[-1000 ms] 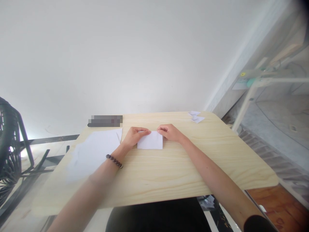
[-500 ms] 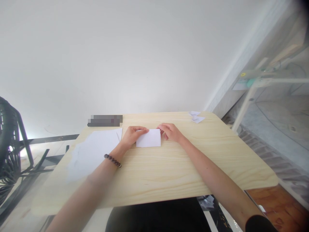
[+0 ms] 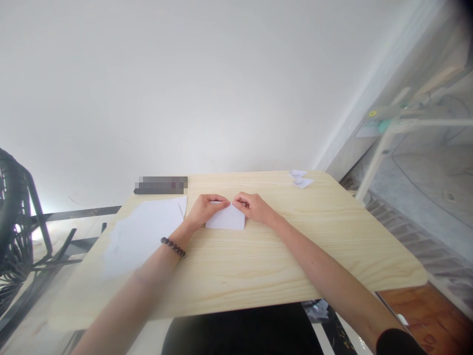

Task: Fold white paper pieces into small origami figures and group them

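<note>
While the upper edge of the small white paper [image 3: 225, 220] is largely covered by fingers, its lower edge shows plainly, lying near the middle of the pale wooden table [image 3: 236, 271]. The left hand [image 3: 201, 211] pinches the paper's upper left part, thumb on top, its other fingers mostly out of sight. The right hand [image 3: 255, 208] is closed in a pinch at the upper right, hiding that corner, so whether it is folded over cannot be made out. The left forearm cuts across the loose white sheets [image 3: 148, 224], whose far left side fades into glare. Pixelation masks the dark object [image 3: 160, 186] at the table's back edge, and the folded paper pieces [image 3: 303, 183] at the back right are too small to read in detail. The black chair [image 3: 9, 212] is cropped by the left border, the black sleeve [image 3: 397, 342] by the bottom one. Compared with half a second ago, the right hand sits further left, over the paper rather than at its side, and the paper's lower edge has come slightly nearer the person.
</note>
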`<state>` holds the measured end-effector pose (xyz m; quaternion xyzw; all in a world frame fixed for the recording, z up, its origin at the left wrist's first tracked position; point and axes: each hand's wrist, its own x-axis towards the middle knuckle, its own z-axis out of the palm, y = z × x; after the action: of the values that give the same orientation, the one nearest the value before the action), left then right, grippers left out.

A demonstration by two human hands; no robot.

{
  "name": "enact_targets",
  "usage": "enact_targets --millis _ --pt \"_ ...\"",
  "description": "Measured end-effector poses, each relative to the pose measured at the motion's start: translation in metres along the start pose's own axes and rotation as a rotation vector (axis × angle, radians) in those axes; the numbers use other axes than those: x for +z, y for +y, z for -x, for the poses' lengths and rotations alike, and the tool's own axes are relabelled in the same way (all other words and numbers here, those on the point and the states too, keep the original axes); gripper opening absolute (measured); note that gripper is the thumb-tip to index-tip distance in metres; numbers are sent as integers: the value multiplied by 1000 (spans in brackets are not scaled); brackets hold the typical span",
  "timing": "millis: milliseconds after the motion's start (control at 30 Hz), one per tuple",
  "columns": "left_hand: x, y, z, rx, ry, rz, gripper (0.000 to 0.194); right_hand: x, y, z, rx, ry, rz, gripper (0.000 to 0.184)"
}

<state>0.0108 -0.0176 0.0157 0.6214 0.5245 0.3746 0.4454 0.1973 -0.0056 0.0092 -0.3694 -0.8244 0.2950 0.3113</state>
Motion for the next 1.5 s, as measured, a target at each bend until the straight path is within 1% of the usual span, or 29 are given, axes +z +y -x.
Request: enact_targets --millis 167,233,300,367,567,667,767,867,933,1000,1100,1200,1333,1400,1500 --pt "0 -1 0 60 15 -76 31 -7 4 -1 -40 -16 28 20" --pt "-1 -2 0 82 8 -104 30 -13 8 -1 -29 -30 31 20" --pt "-2 -4 -1 76 0 -112 29 -19 12 0 -10 -40 33 20" --pt "-3 -6 -2 52 -2 -88 29 -26 17 1 14 -32 34 21" --pt "-7 -10 -3 3 -8 95 29 -41 27 6 94 -32 -10 24" --pt "-7 -8 -3 -18 -11 137 32 -40 26 6 103 -61 -31 24" --pt "-5 -3 -2 -34 -16 117 35 -32 21 5 89 -85 -34 23" --pt "-3 1 0 34 -29 16 34 -22 14 3 69 -56 8 23" --pt "-2 1 2 83 -45 -42 32 -17 11 2 55 -65 23 23" --pt "-3 -1 3 95 -57 -73 32 -16 9 1 34 -78 23 23" --pt "-6 -4 2 81 -48 -121 31 -19 11 1 35 -71 23 22" --pt "-8 -6 1 67 -55 -143 30 -28 17 3 53 -69 18 22" --pt "-10 -8 1 54 -115 -75 30 -40 24 6 84 -88 10 23" --pt "-11 -8 1 60 -152 -25 30 -43 26 7 100 -75 14 23" --pt "-10 -7 1 60 -143 16 32 -41 25 7 98 -77 18 23"
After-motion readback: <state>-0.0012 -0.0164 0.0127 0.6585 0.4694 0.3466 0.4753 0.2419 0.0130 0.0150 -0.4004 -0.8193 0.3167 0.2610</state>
